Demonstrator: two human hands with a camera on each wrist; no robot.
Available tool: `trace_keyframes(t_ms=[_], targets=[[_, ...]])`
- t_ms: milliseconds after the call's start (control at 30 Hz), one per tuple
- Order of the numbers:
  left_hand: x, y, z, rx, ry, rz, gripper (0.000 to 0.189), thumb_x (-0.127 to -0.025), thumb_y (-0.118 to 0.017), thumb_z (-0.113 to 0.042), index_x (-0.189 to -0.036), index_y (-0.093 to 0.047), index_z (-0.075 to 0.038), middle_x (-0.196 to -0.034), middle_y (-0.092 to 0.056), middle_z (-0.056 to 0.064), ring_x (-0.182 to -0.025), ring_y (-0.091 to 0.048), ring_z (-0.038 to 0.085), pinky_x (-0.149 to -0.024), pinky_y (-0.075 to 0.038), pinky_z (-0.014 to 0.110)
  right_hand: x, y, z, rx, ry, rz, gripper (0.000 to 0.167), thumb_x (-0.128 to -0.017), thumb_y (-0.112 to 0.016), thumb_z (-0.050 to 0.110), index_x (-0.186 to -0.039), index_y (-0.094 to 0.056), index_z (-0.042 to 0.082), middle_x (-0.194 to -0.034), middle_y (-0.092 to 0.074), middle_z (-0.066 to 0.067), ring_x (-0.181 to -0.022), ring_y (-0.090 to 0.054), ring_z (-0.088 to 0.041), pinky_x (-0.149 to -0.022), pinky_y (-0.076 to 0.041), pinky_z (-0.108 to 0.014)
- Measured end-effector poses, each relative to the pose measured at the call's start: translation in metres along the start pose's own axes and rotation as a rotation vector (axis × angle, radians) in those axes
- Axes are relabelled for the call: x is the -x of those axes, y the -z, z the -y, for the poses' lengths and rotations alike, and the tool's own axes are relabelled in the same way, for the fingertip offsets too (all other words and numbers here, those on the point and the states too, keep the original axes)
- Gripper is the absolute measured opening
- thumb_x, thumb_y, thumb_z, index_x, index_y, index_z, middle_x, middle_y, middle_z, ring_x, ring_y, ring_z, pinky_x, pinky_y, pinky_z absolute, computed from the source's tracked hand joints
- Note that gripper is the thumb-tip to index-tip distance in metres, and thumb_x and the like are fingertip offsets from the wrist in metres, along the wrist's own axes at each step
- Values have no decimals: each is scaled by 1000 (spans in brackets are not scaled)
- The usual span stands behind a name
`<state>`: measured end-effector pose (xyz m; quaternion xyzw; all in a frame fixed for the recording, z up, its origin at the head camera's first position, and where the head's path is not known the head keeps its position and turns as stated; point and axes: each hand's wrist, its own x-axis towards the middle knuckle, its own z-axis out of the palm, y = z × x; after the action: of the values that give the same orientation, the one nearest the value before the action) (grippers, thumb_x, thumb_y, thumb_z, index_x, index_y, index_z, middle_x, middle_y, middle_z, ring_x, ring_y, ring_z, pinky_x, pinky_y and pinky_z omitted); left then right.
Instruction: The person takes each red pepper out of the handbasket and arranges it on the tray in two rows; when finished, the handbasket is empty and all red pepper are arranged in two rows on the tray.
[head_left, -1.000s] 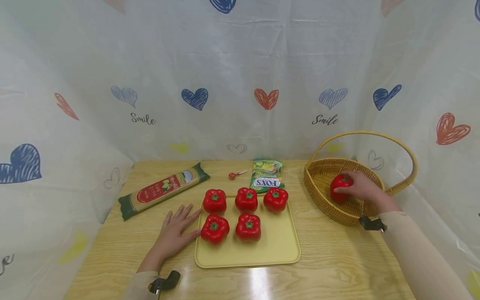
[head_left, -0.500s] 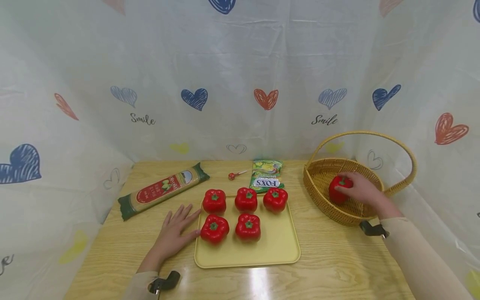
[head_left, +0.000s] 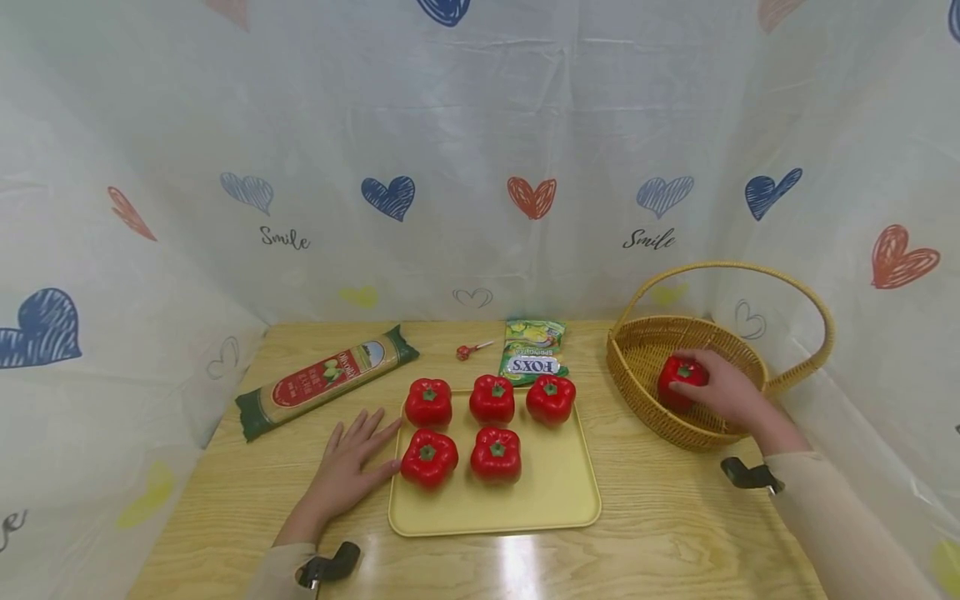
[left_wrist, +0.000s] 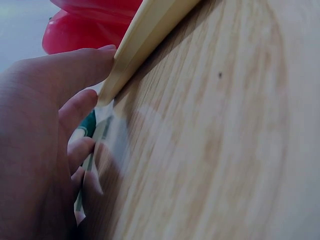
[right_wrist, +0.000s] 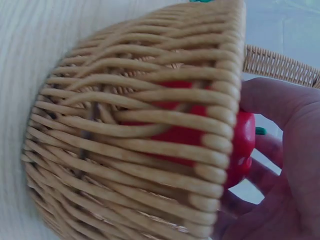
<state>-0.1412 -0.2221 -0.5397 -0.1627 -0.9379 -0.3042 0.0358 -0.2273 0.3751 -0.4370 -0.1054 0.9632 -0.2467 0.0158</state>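
Inside the wicker basket [head_left: 645, 400] on the right, my right hand [head_left: 723, 387] grips a red bell pepper [head_left: 678, 385] with a green stem. Through the weave in the right wrist view, the red pepper [right_wrist: 242, 145] shows, thumb and fingers around it. My left hand [head_left: 348, 471] lies with spread fingers on the table, its thumb at the left edge of the yellow tray [head_left: 540, 500]. Several red bell peppers stand on that tray in two rows, among them a front-left pepper [head_left: 429, 458] close to my thumb. In the left wrist view, the thumb touches the tray's rim [left_wrist: 135, 45].
A long green-ended pasta packet [head_left: 326, 383] lies at the back left. Behind the tray are a red lollipop [head_left: 467, 352] and a green FOX'S candy bag [head_left: 534, 350]. The basket's tall handle [head_left: 723, 265] arches over it. A patterned curtain [head_left: 465, 125] borders the table.
The right hand has shifted slightly within the basket, still gripping the pepper, which has turned a little more upright. The left hand and the peppers on the tray stay in place.
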Motion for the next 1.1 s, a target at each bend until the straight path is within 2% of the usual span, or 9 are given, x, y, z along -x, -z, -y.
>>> trace_keyframes(t_ms=[733,1100], targets=[[-1,1,1,-16,4,6,64,-95,-66,-50,-152,-51,-26,-163,-33,14,-153,-17,43,-121,0,63,7,-13,1,-15,28,-105,59,-97,-72,30,-142,-52,-3,-131,-53,-32,-113,-56,-51,-89,-52,-66],[-1,1,0,-3,9,13,64,-95,-66,-50,-152,-51,-26,-164,-33,14,-153,-17,43,-121,1,62,9,-15,-3,-12,-6,-127,58,-99,-69,32,-143,-50,-1,-135,-50,-30,-116,-53,-52,-92,-48,-70]])
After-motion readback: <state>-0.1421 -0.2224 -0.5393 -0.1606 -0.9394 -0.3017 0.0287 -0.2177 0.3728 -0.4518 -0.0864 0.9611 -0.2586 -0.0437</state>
